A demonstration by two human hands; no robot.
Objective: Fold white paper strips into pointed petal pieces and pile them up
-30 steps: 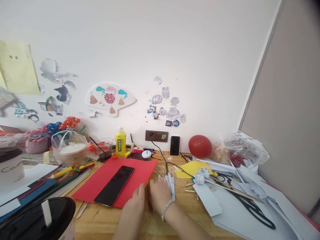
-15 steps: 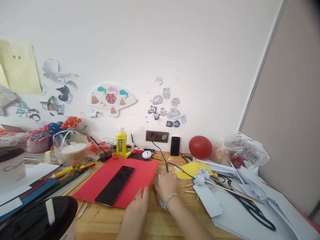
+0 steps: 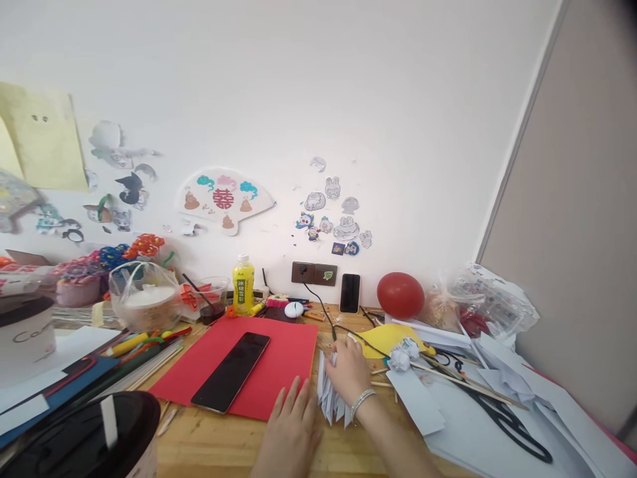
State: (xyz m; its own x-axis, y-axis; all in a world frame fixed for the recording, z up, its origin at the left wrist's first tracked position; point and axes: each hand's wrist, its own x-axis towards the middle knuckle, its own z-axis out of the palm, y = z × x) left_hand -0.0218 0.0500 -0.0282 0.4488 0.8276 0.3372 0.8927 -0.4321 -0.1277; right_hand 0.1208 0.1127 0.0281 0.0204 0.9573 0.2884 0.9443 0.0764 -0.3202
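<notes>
My left hand (image 3: 292, 425) lies flat with its fingers stretched out, the fingertips at the lower right corner of a red sheet of paper (image 3: 293, 345). A black smartphone (image 3: 231, 372) rests on that sheet. Just right of the sheet, my right hand (image 3: 348, 372), wearing a bracelet, has curled fingers around the far part of a pleated white paper (image 3: 328, 401). Its near pleats show below the hand; the fingers hide the rest. A black cable (image 3: 326, 312) runs down to beside the right fingertips.
A lidded cup (image 3: 74, 438) stands at the near left. Behind are a yellow bottle (image 3: 243, 285), a white mouse (image 3: 293, 310), an upright phone (image 3: 350, 293) and a red balloon (image 3: 401, 295). Crumpled paper (image 3: 399, 358), sticks and white sheets (image 3: 458, 425) cover the right side.
My left hand has moved right and flattened, fingers now spread toward the sheet's corner. My right hand has shifted slightly right, showing more of the pleated paper. The view has shifted slightly.
</notes>
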